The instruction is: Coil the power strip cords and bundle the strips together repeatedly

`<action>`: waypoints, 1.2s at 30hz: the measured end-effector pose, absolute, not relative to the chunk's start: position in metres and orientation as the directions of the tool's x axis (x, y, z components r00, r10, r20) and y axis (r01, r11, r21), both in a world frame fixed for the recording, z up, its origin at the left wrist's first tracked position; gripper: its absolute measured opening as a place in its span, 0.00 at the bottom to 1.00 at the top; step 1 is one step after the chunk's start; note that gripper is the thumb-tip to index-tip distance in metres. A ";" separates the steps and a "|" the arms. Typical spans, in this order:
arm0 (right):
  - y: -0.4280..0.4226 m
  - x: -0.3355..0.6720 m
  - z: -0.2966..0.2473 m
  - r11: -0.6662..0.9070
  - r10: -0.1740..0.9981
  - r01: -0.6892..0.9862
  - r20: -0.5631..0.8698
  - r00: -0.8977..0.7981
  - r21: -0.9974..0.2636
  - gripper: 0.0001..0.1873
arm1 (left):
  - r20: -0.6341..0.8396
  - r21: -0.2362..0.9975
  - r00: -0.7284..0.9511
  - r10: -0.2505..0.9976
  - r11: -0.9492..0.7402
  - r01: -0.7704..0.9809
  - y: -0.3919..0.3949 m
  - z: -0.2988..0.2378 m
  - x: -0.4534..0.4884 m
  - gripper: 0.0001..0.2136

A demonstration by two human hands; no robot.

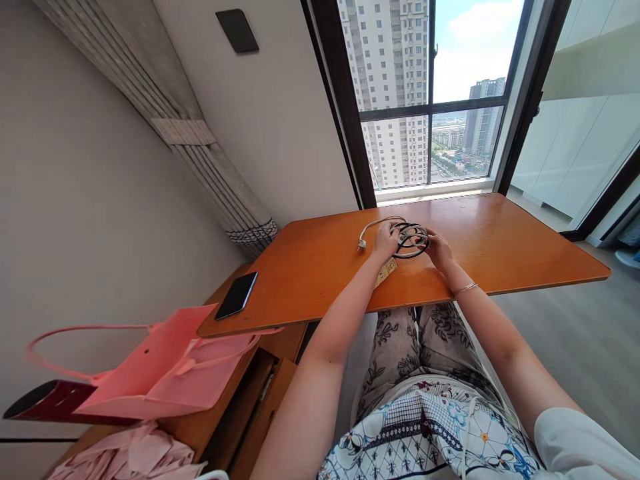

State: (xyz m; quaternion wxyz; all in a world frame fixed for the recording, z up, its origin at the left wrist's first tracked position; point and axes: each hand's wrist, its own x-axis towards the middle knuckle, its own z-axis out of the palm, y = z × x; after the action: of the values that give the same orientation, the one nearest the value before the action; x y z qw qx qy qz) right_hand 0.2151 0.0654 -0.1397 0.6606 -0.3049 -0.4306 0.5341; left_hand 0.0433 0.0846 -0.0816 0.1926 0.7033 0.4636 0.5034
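A loose coil of black and whitish cable (pixel 412 239) is held between my two hands above the orange-brown wooden table (pixel 320 267). My left hand (pixel 385 240) closes on the coil's left side. My right hand (pixel 439 249) has its fingers curled on the right edge of the coil. From the coil a white cord arches left and ends in a plug (pixel 361 245), near the tabletop left of my left hand. Partly hidden behind my left wrist is a yellowish flat piece with dark markings (pixel 386 272); its kind is unclear.
A black phone (pixel 237 295) lies at the table's left end. Beside that end stand a pink bag (pixel 165 367) and a dark red object (pixel 55 400) on a wooden cabinet (pixel 240 400), with crumpled pink cloth (pixel 130 453) in front. A window (pixel 430 147) is beyond the table.
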 end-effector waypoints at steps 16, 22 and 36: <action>0.056 0.211 -0.136 0.286 0.945 -0.365 0.324 -0.046 -0.886 0.29 | 0.428 0.853 0.050 0.902 -0.422 0.308 0.093 -0.080 0.026 0.09; 0.055 0.211 -0.138 0.298 0.938 -0.340 0.340 -0.067 -0.892 0.24 | 0.410 0.873 0.054 0.910 -0.409 0.267 0.095 -0.081 0.027 0.09; 0.070 0.211 -0.153 0.297 0.939 -0.157 0.258 0.228 -0.942 0.22 | 0.475 0.826 0.071 0.877 -0.472 0.309 0.086 -0.093 0.040 0.09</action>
State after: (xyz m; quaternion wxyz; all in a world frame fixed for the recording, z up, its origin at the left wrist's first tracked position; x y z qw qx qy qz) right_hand 0.2107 0.0701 -0.1530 0.6594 -0.4230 -0.4623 0.4153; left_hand 0.0400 0.0864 -0.0925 0.2715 0.6794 0.4364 0.5237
